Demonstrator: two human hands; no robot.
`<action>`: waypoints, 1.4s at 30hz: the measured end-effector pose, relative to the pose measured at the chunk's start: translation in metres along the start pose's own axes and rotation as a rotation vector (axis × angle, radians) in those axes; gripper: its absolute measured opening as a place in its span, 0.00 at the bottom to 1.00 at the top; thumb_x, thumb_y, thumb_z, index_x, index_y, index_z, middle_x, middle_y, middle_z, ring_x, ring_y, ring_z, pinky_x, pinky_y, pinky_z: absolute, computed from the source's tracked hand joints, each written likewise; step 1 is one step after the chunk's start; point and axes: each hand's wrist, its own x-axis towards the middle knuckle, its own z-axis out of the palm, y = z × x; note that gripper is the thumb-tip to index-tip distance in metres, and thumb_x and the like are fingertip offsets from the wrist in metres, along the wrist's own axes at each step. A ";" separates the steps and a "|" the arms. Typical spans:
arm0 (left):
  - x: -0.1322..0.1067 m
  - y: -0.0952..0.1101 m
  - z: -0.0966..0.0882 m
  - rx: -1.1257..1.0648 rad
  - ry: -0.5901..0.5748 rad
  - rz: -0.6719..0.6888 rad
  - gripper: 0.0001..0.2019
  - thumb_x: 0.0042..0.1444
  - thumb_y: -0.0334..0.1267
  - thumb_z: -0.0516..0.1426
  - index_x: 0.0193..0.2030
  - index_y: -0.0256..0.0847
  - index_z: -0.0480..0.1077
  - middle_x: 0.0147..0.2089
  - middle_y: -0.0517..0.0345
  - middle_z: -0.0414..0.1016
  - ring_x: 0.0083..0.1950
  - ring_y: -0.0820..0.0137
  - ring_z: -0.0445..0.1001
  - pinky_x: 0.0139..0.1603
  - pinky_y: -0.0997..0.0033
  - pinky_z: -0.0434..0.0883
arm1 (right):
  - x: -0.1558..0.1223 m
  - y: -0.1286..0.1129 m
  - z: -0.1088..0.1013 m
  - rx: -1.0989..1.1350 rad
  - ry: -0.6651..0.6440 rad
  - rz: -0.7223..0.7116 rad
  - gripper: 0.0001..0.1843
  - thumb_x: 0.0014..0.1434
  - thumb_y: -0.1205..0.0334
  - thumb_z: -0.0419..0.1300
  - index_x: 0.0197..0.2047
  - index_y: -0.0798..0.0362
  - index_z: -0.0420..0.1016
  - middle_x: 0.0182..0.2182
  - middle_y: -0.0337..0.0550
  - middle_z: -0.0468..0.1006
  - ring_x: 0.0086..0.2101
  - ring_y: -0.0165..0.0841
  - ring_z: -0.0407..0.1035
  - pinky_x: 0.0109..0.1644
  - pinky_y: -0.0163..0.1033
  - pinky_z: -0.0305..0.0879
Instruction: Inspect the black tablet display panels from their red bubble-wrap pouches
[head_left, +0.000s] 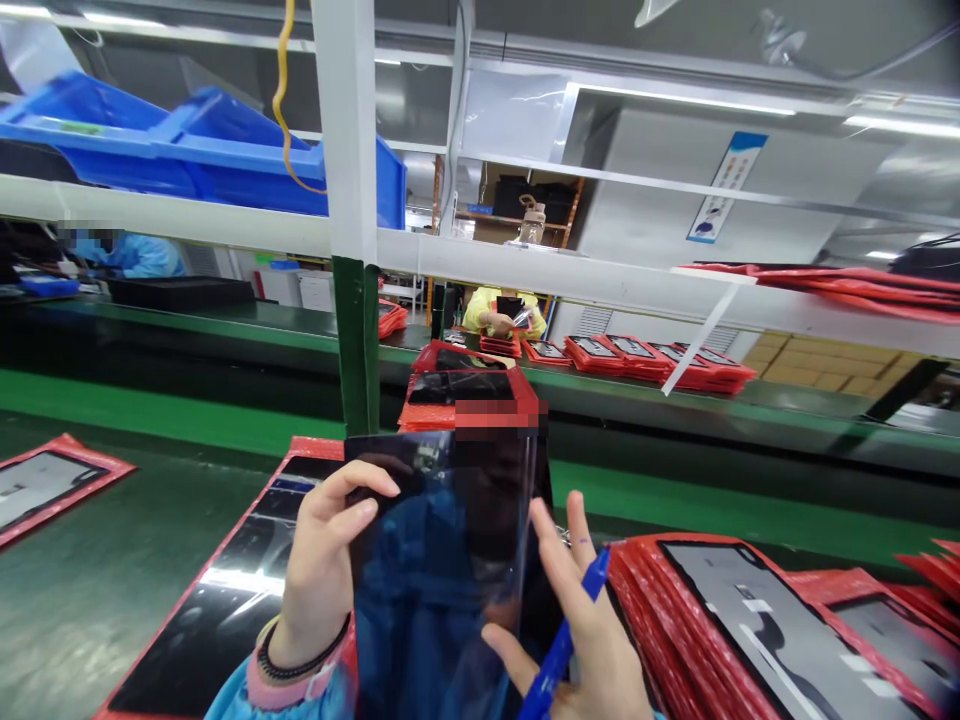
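Observation:
A glossy black screen panel (439, 560) stands tilted up in front of me, its face reflecting blue. My left hand (322, 560) grips its left edge, with thumb and index finger over the front. At the right edge is my right hand (585, 620), its thumb at the face and its fingers by the side. A blue pen (562, 645) is tucked in that same hand, slanting up between the fingers. Behind my left wrist, another dark screen panel (225, 590) lies on red bubble wrap. What lies behind the held panel is hidden.
Red bubble-wrap pouches (675, 630) with grey panels are stacked at right. More red pouches (465, 385) stand straight ahead. One grey panel (45, 490) lies on the green bench at left. A white-and-green post (352, 200) and blue bins (202, 150) rise ahead. Co-workers (506, 312) sit beyond.

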 end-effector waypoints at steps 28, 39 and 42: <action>-0.035 -0.010 0.006 0.105 -0.366 0.372 0.21 0.53 0.24 0.60 0.47 0.54 0.78 0.33 0.63 0.83 0.30 0.73 0.79 0.33 0.80 0.74 | -0.001 0.032 -0.019 -0.141 0.605 -0.280 0.18 0.47 0.77 0.68 0.34 0.46 0.69 0.21 0.29 0.77 0.36 0.37 0.69 0.55 0.64 0.69; -0.070 -0.001 0.044 -0.197 -0.280 -0.220 0.52 0.59 0.43 0.61 0.73 0.49 0.22 0.34 0.60 0.78 0.32 0.73 0.72 0.39 0.75 0.71 | 0.025 0.057 -0.015 0.502 0.609 0.237 0.16 0.46 0.66 0.71 0.38 0.45 0.74 0.21 0.34 0.72 0.47 0.41 0.69 0.55 0.53 0.63; -0.073 -0.002 0.046 -0.135 -0.273 -0.203 0.50 0.60 0.46 0.60 0.74 0.48 0.25 0.36 0.58 0.80 0.31 0.72 0.72 0.43 0.72 0.72 | 0.024 0.064 -0.011 0.632 0.560 0.423 0.19 0.42 0.64 0.72 0.38 0.44 0.74 0.23 0.34 0.71 0.50 0.42 0.68 0.51 0.47 0.64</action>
